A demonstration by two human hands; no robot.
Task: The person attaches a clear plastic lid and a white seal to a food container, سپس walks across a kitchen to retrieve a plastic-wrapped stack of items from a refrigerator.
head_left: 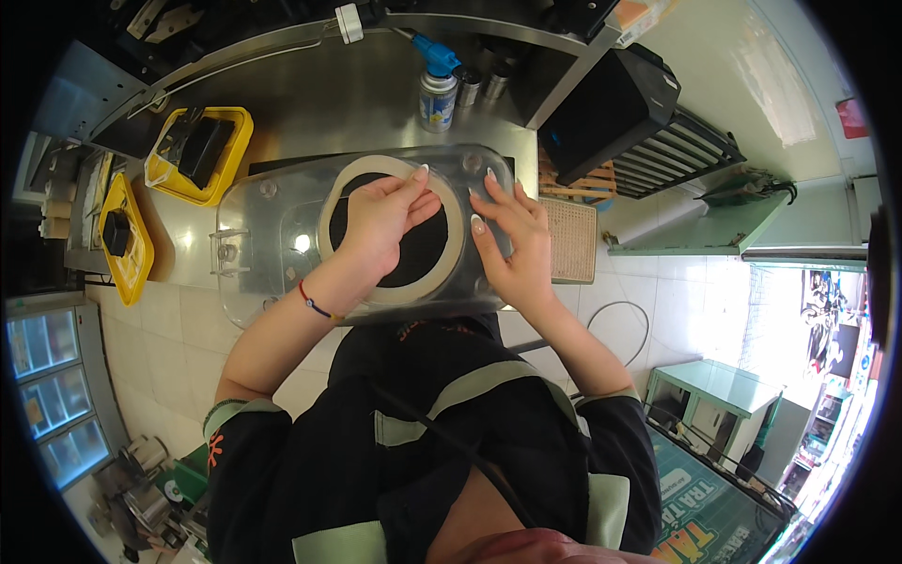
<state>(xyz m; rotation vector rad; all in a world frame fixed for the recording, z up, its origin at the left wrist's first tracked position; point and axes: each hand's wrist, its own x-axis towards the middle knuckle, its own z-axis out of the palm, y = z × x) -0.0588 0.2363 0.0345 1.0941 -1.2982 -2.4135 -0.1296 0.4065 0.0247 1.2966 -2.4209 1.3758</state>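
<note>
A canister (437,101) (blue-topped) stands right of a yellow tray (241,143).

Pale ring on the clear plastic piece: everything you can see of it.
The pale ring is a cream, smooth-looking band, roughly oval, with a slightly wavy upper-left edge. It lies on the clear plastic piece and frames a black area. Material unclear. The left hand and wrist hide some of it; the fingertips are at its upper right, grip unclear. The right hand's spread fingertips are just right of it.
</note>
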